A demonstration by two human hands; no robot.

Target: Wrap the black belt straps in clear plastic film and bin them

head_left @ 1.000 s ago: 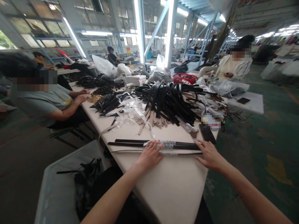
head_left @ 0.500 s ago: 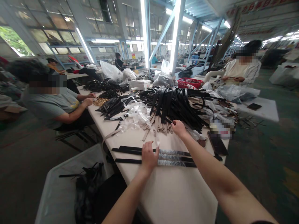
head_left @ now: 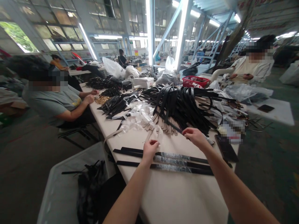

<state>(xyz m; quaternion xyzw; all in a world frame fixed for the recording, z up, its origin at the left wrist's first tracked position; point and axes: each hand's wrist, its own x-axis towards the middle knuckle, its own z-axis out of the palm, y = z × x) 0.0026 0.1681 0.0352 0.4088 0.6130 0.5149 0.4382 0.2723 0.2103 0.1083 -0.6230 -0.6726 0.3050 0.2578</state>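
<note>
A: What takes up the most room?
B: The pale counter (head_left: 182,193), running from bottom centre towards the middle of the frame. A co-worker (head_left: 56,102) in a grey shirt sits along its edge at the left.
A: And next in size?
B: A translucent bin (head_left: 52,174) at lower left, with dark strips inside. Then the heap of black straps (head_left: 177,99) at the centre, and crumpled white film (head_left: 140,113) just left of it.
A: Anything laid out neatly?
B: Three black straps (head_left: 173,160) lie roughly side by side across the counter, below centre, with clear wrapping about their middles. Smaller again is the red basket (head_left: 195,84), behind the heap.
A: What are the person's hands doing?
B: The right hand (head_left: 192,136) pinches the end of a thin black strap (head_left: 175,126) at the heap's near edge. The left hand (head_left: 151,149) is over the laid straps, fingers curled in towards the thumb; whether it grips anything cannot be told.
A: And the smallest things?
B: A dark phone (head_left: 225,149) near the counter's right edge, and tiny gold pieces (head_left: 102,99) piled by the co-worker.
</note>
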